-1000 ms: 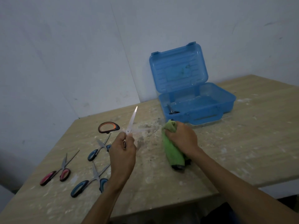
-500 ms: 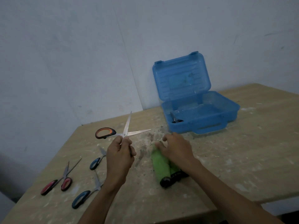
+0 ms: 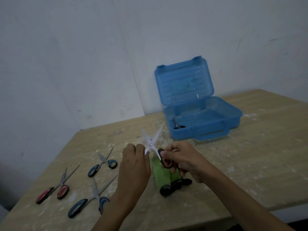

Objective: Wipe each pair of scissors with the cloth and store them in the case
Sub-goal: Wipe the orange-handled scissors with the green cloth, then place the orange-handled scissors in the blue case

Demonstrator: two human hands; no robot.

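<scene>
The open blue case, at one o'clock from the hands, holds one dark-handled pair in its near-left corner. The left hand pinches the hidden handle of the orange-handled scissors, and the right hand grips the other, blades spread. The green cloth lies beneath them. A black object, perhaps another handle, shows at its near end.

The right grip has left the green cloth and now holds the open scissors.

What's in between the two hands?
Head view: open scissors, gripped by the left hand and the right hand, with the green cloth lying below them.
</scene>
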